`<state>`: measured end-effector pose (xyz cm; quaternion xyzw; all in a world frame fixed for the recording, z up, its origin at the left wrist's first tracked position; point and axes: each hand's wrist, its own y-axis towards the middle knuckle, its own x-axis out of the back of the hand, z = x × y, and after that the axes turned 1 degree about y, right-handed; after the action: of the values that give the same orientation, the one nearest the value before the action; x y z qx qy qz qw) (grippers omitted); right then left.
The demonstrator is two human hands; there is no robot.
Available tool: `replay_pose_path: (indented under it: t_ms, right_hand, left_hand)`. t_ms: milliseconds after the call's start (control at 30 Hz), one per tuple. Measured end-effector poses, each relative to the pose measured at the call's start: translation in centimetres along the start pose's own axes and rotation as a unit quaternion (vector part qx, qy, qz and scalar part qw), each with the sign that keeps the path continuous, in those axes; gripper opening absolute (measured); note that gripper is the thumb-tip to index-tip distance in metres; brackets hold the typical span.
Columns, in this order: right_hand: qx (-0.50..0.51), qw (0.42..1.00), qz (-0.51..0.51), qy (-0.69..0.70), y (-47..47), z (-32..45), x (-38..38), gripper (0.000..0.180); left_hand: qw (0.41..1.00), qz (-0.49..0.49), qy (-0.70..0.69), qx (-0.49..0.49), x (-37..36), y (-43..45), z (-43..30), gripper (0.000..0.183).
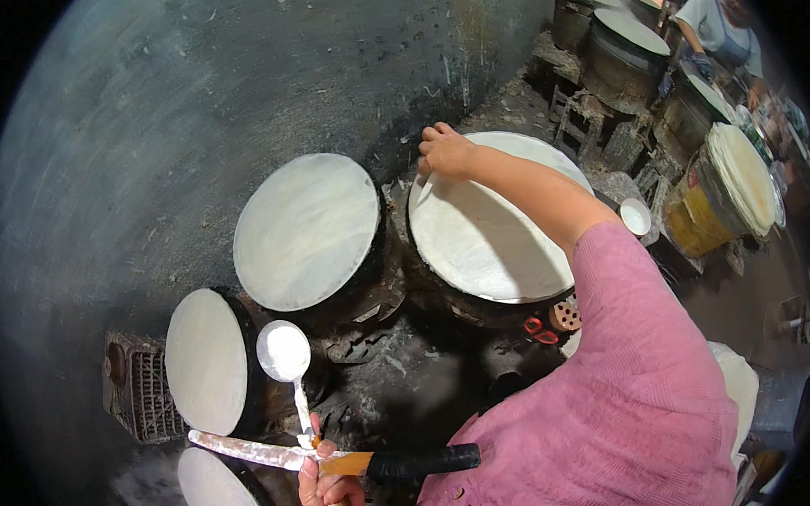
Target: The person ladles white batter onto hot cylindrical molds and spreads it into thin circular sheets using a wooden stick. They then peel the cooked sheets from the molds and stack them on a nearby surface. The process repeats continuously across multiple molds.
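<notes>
My right hand (446,152) reaches across a large round cooking surface (495,237) covered with a thin white sheet. Its fingers bend at the far left rim and pinch the sheet's edge, where a small flap stands up. My forearm throws a shadow over the white layer. At the bottom, my left hand (331,486) grips two tools at once. One is a ladle (284,351), its round bowl coated in white batter. Crossing it is a long flat spatula (257,449), smeared white on the blade, with a black-wrapped handle.
More white-topped round pots stand nearby: one upper left (308,231), one lower left (207,363), one bottom left (221,487). Red-handled scissors (540,331) lie by a perforated brick (566,315). A white bowl (635,217), stacked pale sheets (745,178) and another person (722,36) are to the right.
</notes>
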<state>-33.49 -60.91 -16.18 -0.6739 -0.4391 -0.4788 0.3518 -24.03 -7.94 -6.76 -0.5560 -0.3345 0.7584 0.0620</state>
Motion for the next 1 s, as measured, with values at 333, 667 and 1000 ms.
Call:
replay_pose_path:
  t_ms: [333, 667, 1000]
  right_hand:
    - [-0.07, 0.937, -0.339, 0.048, -18.4, -1.8, 7.3, 0.006]
    - [-0.417, 0.787, -0.449, -0.066, -48.5, 6.3, 12.8, 0.028]
    - [-0.632, 0.664, -0.338, -0.215, -77.5, 26.7, 13.4, 0.033]
  left_hand:
    - [0.986, 0.137, 0.091, 0.041, 0.8, 1.7, -0.8, 0.058]
    - [0.955, 0.126, 0.151, 0.221, 2.7, -0.8, -3.2, 0.051]
    - [0.815, 0.047, 0.577, 0.043, 3.4, -6.3, 1.7, 0.033]
